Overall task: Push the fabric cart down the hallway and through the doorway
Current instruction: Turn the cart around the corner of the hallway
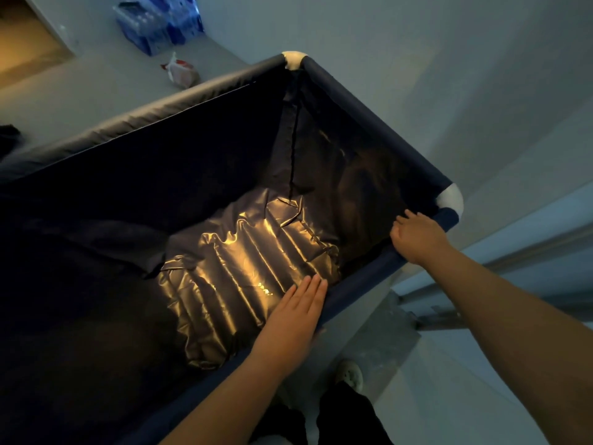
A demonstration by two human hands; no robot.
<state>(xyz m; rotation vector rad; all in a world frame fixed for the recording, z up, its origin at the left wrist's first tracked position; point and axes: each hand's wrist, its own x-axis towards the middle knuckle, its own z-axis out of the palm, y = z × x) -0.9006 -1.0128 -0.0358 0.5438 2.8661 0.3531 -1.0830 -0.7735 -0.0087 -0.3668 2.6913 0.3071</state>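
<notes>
Bracing to steer, the right hand (417,236) curls its fingers (402,220) around the fabric cart's (199,97) near rail by the corner; the left hand (298,316) rests flat, fingers open, on that rail, the cart angled along the wall.

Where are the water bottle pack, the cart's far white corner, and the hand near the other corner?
water bottle pack (158,25), head view, plastic wrap.
far white corner (294,59), head view, joint top.
right hand (417,234), head view, back of hand.
</notes>
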